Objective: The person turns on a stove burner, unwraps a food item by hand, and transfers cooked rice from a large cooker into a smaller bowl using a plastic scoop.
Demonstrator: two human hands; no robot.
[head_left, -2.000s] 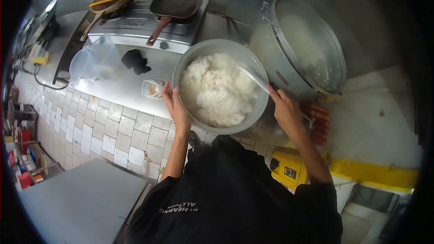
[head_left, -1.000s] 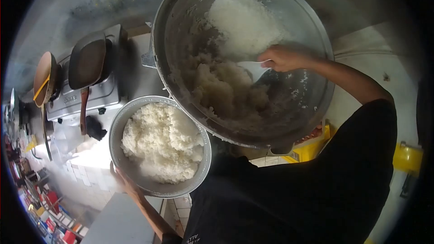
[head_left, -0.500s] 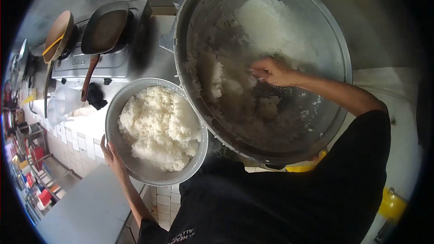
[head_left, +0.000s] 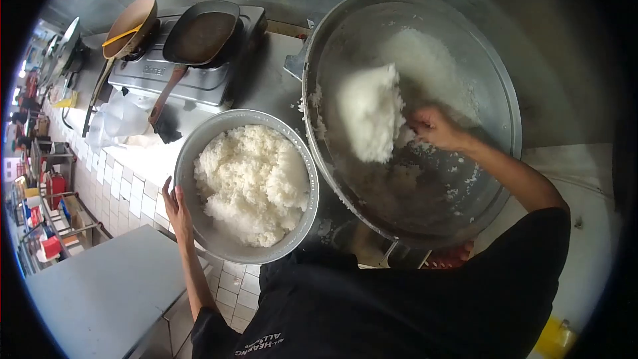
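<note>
A round metal bowl (head_left: pixel 302 226) heaped with white rice (head_left: pixel 249 183) is at centre left. My left hand (head_left: pixel 177 211) holds the bowl's left side, fingers against its outer wall. To the right stands a large round metal pot (head_left: pixel 512 93) with steam over it. Inside it my right hand (head_left: pixel 435 127) is closed on something I cannot make out. A big lump of rice (head_left: pixel 371 113) is just left of my right hand, raised above the pot's bottom. More rice (head_left: pixel 425 56) lies toward the pot's far side, and loose grains stick to its wall.
A gas stove (head_left: pixel 179 80) at the upper left bears a dark square pan (head_left: pixel 203 33) and a round pan (head_left: pixel 129 26) with a yellow utensil. Clear plastic (head_left: pixel 116 119) lies before it. A grey tabletop (head_left: pixel 106 289) is at lower left, with shelves (head_left: pixel 63 219) beyond.
The rice lump beside my right hand has come up off the pot's bottom. The view has shifted, so the bowl, pot and stove appear further right.
</note>
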